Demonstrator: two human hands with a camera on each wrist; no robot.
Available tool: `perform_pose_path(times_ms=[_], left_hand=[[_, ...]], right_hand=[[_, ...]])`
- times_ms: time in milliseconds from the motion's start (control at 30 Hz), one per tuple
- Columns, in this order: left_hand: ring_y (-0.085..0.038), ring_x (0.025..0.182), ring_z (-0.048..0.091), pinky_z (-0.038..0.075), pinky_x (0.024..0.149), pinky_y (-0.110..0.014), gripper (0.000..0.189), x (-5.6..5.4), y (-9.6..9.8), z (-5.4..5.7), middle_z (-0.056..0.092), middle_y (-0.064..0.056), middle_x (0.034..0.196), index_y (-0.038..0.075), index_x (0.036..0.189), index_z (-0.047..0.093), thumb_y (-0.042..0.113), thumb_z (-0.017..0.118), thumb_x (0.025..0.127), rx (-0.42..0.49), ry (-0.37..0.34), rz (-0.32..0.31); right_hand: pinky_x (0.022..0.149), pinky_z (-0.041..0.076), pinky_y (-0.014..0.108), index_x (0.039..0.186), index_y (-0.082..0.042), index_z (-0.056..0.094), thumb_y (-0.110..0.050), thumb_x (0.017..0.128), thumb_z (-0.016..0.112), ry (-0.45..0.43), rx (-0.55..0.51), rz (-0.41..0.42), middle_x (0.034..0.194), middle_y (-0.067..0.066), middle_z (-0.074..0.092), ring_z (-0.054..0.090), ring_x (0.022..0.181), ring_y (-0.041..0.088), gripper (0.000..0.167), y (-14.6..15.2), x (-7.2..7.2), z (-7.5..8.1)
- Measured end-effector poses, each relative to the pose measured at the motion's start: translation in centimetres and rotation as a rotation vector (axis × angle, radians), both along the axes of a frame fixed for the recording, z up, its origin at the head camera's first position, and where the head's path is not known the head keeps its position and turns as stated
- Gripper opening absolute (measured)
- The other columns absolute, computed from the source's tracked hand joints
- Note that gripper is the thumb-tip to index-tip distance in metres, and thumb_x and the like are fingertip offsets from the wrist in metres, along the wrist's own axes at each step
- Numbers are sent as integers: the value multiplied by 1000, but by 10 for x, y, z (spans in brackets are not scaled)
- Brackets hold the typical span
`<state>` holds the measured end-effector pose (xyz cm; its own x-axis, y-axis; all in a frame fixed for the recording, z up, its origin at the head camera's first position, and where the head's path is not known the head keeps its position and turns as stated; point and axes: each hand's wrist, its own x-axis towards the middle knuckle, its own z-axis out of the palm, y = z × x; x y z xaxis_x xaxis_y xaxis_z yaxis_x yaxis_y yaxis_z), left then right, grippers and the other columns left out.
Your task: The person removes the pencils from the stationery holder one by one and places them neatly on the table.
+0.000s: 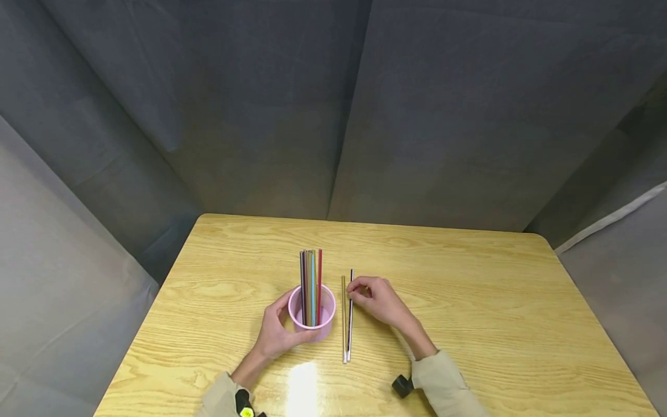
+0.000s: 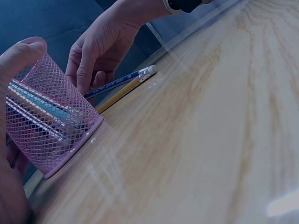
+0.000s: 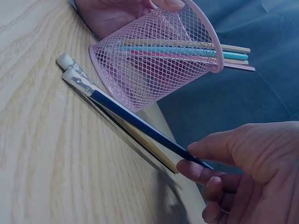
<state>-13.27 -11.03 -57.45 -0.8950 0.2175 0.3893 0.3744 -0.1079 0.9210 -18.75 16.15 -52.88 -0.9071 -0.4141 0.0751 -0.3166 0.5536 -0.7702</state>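
My left hand (image 1: 274, 334) grips a pink mesh pencil cup (image 1: 326, 332) around its side, with the thumb near the front. Several coloured pencils (image 1: 313, 278) stand in the cup, among them a light blue and a red one, leaning toward the far side. To the right, my right hand (image 1: 384, 302) pinches a dark blue pencil (image 3: 140, 116) between thumb and fingertips, near the end away from its white eraser. Close beside it a gold-yellow pencil (image 3: 147, 143) lies on the table, its eraser end next to the blue pencil's.
Everything stands on a light wooden table (image 1: 469, 324) with rounded far corners. Grey cloth (image 1: 443, 116) hangs behind it and at both sides. A bright light reflection shows on the tabletop near the front.
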Motion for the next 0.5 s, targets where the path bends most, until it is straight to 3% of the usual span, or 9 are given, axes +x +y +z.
perform_pose_path(times_ms=[500], left_hand=[[-24, 127, 63, 47, 116, -33, 86, 0, -1, -3, 64, -26, 136, -5, 143, 55, -9, 91, 65, 2, 11, 2]], right_hand=[[67, 51, 22, 106, -4, 75, -3, 96, 69, 4, 39, 12, 89, 0, 71, 57, 75, 8, 12, -4, 5, -4]])
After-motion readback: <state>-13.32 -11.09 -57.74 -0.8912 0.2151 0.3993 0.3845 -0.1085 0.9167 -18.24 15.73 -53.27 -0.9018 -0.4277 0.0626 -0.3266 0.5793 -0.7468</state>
